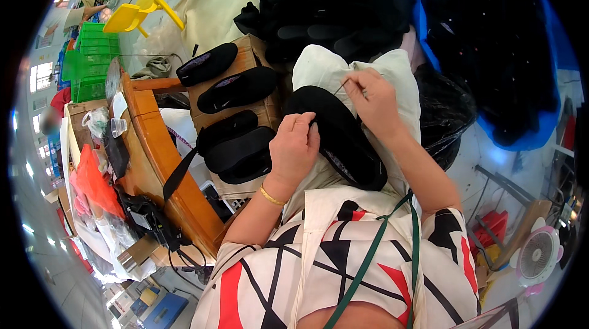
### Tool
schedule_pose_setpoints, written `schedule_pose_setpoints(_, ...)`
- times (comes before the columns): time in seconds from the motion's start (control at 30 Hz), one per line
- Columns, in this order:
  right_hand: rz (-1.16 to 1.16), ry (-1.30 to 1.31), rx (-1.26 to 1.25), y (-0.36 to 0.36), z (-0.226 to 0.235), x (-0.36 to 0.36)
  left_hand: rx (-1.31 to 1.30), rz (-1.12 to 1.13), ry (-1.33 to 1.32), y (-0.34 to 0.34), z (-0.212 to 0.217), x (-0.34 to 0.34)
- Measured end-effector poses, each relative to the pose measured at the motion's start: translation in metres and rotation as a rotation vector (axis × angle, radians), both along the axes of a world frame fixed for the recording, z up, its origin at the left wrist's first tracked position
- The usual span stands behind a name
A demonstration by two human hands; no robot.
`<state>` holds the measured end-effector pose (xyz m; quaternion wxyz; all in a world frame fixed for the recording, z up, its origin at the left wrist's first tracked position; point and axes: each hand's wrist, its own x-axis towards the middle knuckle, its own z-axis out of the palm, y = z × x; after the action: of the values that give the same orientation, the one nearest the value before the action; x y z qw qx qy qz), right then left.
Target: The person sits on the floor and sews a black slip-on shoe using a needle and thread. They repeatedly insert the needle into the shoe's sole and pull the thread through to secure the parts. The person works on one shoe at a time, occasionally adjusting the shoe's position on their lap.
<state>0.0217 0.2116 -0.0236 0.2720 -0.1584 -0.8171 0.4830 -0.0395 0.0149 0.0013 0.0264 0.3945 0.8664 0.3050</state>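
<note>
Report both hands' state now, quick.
Left hand: closed, against the black shoe; whether it grips cannot be told.
Right hand: closed, pinching a thin needle-like item.

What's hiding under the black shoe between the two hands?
White cloth pokes out past the black shoe, apparently beneath it. The shoe covers whatever lies right under its middle, and the left hand hides part of one edge.
</note>
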Motion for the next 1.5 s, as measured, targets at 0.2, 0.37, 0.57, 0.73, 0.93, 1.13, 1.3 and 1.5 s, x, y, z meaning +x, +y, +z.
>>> schedule_pose_setpoints(0.2,0.203,0.161,-1.139,-0.043,0.003,-0.016,-0.034,0.037,-0.098,0.007,0.004,0.005)
schedule_pose_setpoints(0.37,0.239,0.043,-1.109,-0.046,0.037,0.003,-0.011,-0.024,-0.045,0.003,-0.016,-0.001)
schedule_pose_setpoints(0.57,0.128,0.091,-1.037,-0.043,0.046,0.012,0.013,-0.136,0.023,0.024,-0.014,-0.01)
schedule_pose_setpoints(0.73,0.145,0.268,-0.858,-0.035,0.083,0.024,0.202,-0.294,0.176,0.068,-0.002,-0.018)
schedule_pose_setpoints(0.93,0.159,0.574,-0.92,-0.027,0.098,0.047,0.25,-0.652,0.46,0.076,0.04,-0.049)
schedule_pose_setpoints(1.13,-0.072,0.316,-1.046,-0.054,0.055,0.085,-0.297,-0.915,0.15,0.057,0.022,-0.02)
schedule_pose_setpoints(1.3,-0.051,0.21,-1.0,-0.084,0.032,0.114,-0.046,-0.81,0.072,0.024,-0.034,0.016)
schedule_pose_setpoints(1.5,0.053,-0.009,-0.668,-0.092,0.055,0.141,0.025,-0.784,0.026,0.029,-0.036,0.02)
